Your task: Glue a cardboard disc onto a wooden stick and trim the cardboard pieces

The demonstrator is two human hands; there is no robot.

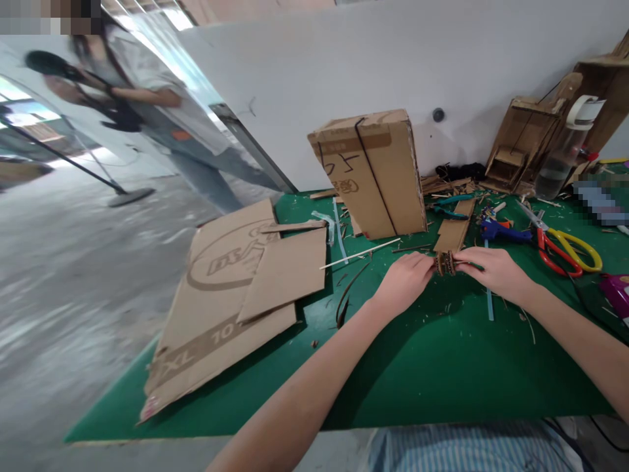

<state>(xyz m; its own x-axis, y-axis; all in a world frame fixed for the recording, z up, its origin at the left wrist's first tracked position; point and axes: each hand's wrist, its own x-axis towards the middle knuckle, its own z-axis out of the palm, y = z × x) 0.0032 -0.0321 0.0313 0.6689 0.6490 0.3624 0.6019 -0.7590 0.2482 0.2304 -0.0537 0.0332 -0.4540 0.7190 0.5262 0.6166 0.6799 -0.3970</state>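
Note:
Over the green table, both my hands pinch a small brown roll of corrugated cardboard, which looks like layered discs or rings. My left hand is closed on its left side, while my right hand grips its right side, fingers pressed together. Just behind the roll lies a cardboard strip. A blue glue gun rests beyond my right hand. To its right are scissors with red and yellow handles. My fingers hide parts of the roll.
A tall cardboard box stands behind my left hand. Flat cardboard sheets cover the table's left end. Teal pliers, cardboard scraps, a clear bottle and cardboard constructions sit at the back. A person stands beyond the left edge.

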